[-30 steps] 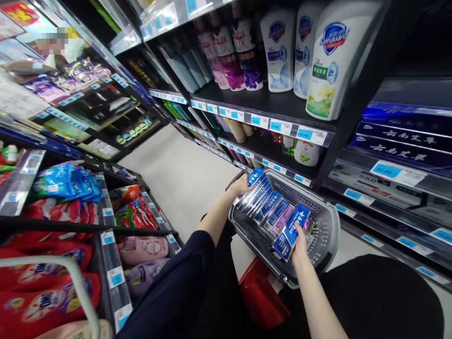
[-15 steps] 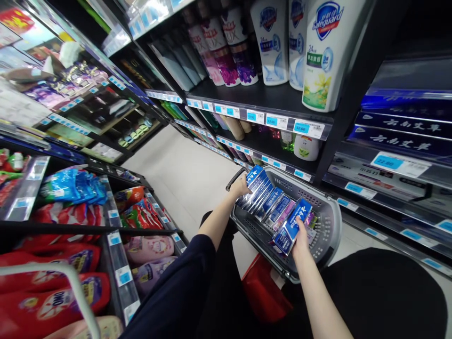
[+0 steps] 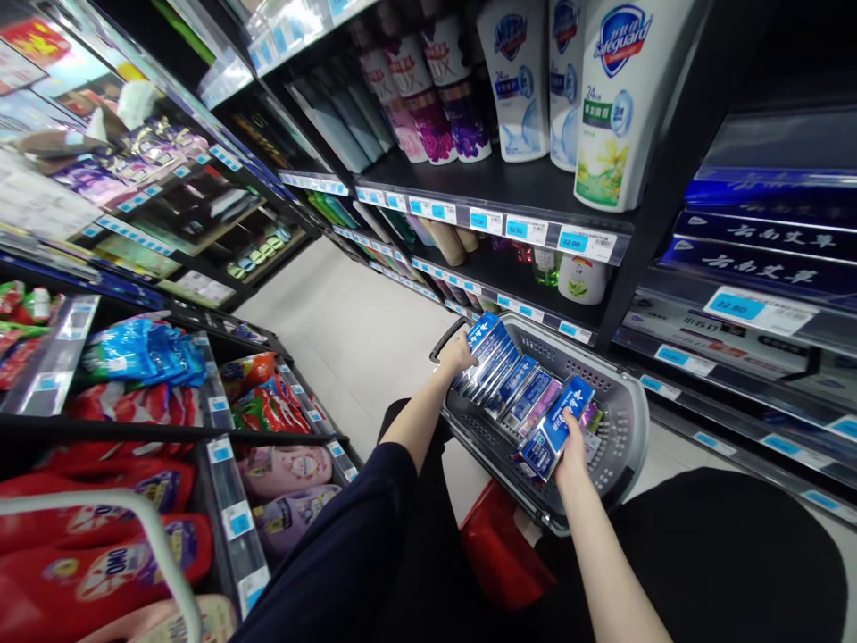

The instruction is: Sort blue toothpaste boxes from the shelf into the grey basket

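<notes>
supermarket aisle [image 3: 314,330], grey basket [image 3: 641,433]: right fingers [image 3: 571,427] grasping blue box [image 3: 550,436], left fingers [image 3: 461,350] against row of boxes [image 3: 499,364] (grip: can't tell).

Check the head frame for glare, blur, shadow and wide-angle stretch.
Head view: the large Safeguard bottle looks stretched by the wide lens; head view: the far-left display is soft; head view: the left-hand label strip catches glare; head view: basket and right hand look reasonably clear.
</notes>
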